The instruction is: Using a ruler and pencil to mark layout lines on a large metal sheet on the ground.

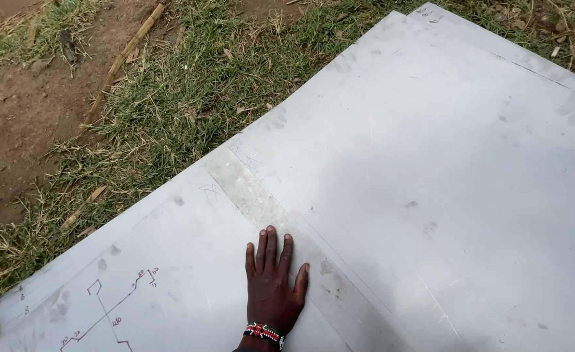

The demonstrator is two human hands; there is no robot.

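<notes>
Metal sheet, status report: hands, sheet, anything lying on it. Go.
One hand flat on the metal sheet, fingers spread, empty; side unclear, other hand out of view. Sheet lies on grass, red sketch near its corner. Nothing loose on it.

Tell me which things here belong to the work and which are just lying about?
In the work:
- left hand, flat on the metal sheet
- pale strip by its fingers
- red sketch drawn on the sheet

Lying about:
- bamboo stick
- grass
- bare soil
</notes>
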